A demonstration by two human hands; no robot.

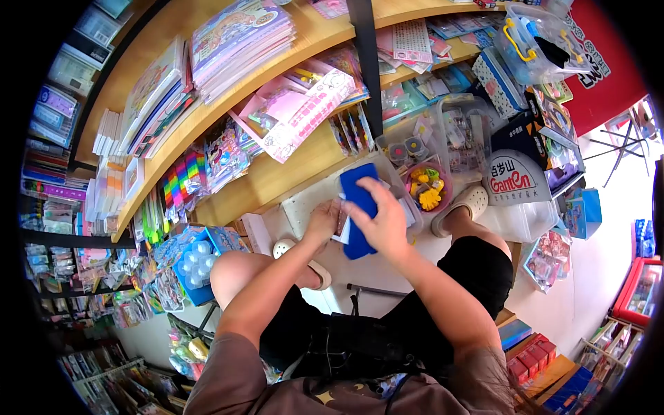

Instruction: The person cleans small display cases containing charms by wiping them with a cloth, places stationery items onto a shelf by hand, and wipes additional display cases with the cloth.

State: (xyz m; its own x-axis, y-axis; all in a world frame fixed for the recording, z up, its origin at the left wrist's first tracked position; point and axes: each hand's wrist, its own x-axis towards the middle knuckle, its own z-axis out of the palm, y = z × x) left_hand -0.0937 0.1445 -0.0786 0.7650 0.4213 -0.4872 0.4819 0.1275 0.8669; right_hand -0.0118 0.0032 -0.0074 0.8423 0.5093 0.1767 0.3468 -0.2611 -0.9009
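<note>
In front of my knees, my right hand (382,220) grips a folded blue cloth (358,181), with the thumb and fingers pressed over it. The cloth hangs down below the palm. My left hand (324,223) is closed close against the cloth's left edge, pinching a small flat whitish piece (342,225) that is mostly hidden by the fingers and the cloth. Beneath both hands is an open translucent plastic bin (299,209).
A pink bowl (446,199) of yellow pieces and clear containers (462,131) stand to the right. Wooden shelves (277,181) hold books and a pink box (304,117). By my left knee is a blue box (204,294); a Ganten sign (515,178) stands at right.
</note>
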